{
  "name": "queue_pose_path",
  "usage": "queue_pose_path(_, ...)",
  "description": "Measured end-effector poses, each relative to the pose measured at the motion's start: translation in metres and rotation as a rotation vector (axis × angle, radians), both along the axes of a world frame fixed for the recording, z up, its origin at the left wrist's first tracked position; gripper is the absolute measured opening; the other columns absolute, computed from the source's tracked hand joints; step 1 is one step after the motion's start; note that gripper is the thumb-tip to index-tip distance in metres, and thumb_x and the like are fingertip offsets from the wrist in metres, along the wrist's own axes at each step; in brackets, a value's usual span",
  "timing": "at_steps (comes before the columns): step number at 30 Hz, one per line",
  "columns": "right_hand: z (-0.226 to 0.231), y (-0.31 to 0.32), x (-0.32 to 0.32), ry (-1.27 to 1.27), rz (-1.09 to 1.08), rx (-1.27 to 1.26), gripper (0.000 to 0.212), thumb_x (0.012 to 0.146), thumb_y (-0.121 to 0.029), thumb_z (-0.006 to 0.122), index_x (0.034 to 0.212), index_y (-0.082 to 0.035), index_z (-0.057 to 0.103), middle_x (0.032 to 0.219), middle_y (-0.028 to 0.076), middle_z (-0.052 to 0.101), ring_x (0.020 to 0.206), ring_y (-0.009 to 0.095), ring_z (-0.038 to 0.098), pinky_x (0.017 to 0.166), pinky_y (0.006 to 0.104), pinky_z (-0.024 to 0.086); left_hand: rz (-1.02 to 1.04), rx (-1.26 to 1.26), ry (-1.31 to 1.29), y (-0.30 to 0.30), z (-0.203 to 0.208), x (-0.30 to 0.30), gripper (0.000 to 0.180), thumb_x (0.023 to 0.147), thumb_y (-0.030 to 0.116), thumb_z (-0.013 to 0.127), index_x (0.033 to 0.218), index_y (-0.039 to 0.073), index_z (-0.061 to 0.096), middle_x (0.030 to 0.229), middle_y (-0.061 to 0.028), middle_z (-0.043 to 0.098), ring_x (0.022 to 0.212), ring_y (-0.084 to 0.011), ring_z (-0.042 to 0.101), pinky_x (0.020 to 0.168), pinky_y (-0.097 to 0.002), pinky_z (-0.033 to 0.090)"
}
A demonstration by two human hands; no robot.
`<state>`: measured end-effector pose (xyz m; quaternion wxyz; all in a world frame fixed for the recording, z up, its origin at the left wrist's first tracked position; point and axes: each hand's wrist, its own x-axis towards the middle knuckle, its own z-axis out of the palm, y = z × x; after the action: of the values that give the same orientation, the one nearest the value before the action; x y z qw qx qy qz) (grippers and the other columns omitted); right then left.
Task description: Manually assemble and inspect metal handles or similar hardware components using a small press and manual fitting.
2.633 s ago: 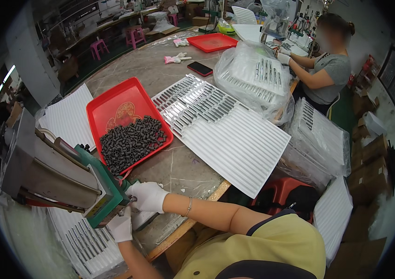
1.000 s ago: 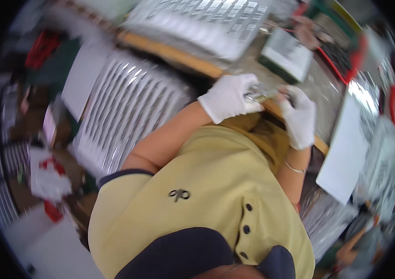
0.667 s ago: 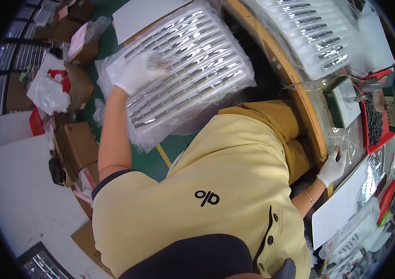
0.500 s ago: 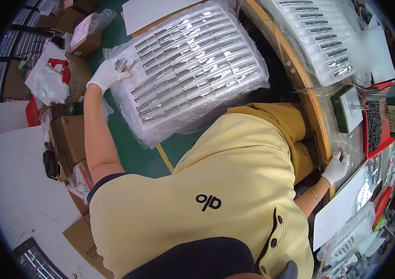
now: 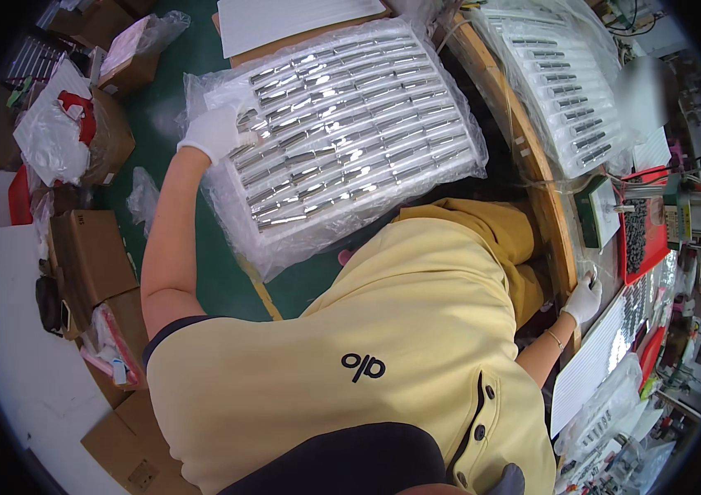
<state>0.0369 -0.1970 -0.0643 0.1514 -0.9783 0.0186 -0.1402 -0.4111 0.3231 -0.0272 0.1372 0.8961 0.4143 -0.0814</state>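
My left hand (image 5: pixel 214 134), in a white glove, is at the left edge of a white tray (image 5: pixel 240 198) lined with clear plastic. Its fingers are closed around a few short shiny metal pieces (image 5: pixel 246 122), partly hidden by the glove. Rows of slim silvery metal rods (image 5: pixel 350 115) lie in the tray. My right hand (image 5: pixel 584 300), also gloved, rests by the wooden edge of the workbench (image 5: pixel 561 239). Its fingers are curled together, with a small dark spot at their tips that I cannot make out.
A second plastic-wrapped tray (image 5: pixel 536 107) of metal rods sits on the bench. Beyond my right hand are a red tray (image 5: pixel 656 250) of small dark parts and a white ribbed board (image 5: pixel 590 363). Cardboard boxes (image 5: pixel 93 256) stand at the left.
My left hand has moved slightly right and down with the metal pieces, over the tray's left edge. My right hand stays at the bench edge. The whole view has shifted a little.
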Motion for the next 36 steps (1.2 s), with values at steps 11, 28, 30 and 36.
queue_pose_path(11, -0.005, -0.006, 0.003, -0.032, -0.015, -0.069, 0.041, 0.088, -0.041, 0.056, 0.106, -0.005, 0.066, 0.095, 0.020, 0.068, 0.088, 0.035, 0.065, 0.078, 0.0412, 0.048, 0.353, 0.383, -0.596, 0.033, -0.064, -0.008, 0.031, 0.092, 0.025, 0.053, 0.113, 0.002, 0.056, 0.111, -0.0208, 0.059, 0.105, -0.0360, 0.055, 0.090, -0.0422, 0.044)
queue_pose_path(28, -0.008, -0.010, 0.001, -0.122, 0.049, -0.006, 0.030, 0.087, -0.039, 0.056, 0.096, -0.013, 0.068, 0.091, 0.014, 0.068, 0.080, 0.033, 0.064, 0.072, 0.0423, 0.049, 0.265, 0.312, -0.203, -0.011, -0.069, 0.009, 0.063, 0.087, 0.018, 0.057, 0.143, 0.006, 0.030, 0.139, -0.0212, 0.038, 0.129, -0.0377, 0.034, 0.107, -0.0438, 0.029)
queue_pose_path(30, -0.014, -0.014, 0.005, -0.149, 0.054, -0.019, 0.029, 0.087, -0.038, 0.056, 0.097, -0.014, 0.068, 0.089, 0.014, 0.067, 0.081, 0.033, 0.064, 0.071, 0.0424, 0.048, 0.282, 0.223, -0.213, -0.006, -0.073, 0.007, 0.065, 0.087, 0.018, 0.056, 0.144, 0.006, 0.027, 0.143, -0.0220, 0.033, 0.132, -0.0379, 0.030, 0.108, -0.0439, 0.028)
queue_pose_path(36, -0.006, -0.012, -0.001, -0.125, 0.052, 0.009, 0.027, 0.087, -0.036, 0.058, 0.098, -0.013, 0.068, 0.090, 0.014, 0.067, 0.082, 0.033, 0.064, 0.071, 0.0421, 0.048, 0.312, 0.395, -0.681, 0.021, -0.092, -0.016, 0.058, 0.091, 0.014, 0.049, 0.145, 0.005, 0.027, 0.146, -0.0193, 0.030, 0.134, -0.0349, 0.030, 0.112, -0.0377, 0.021)
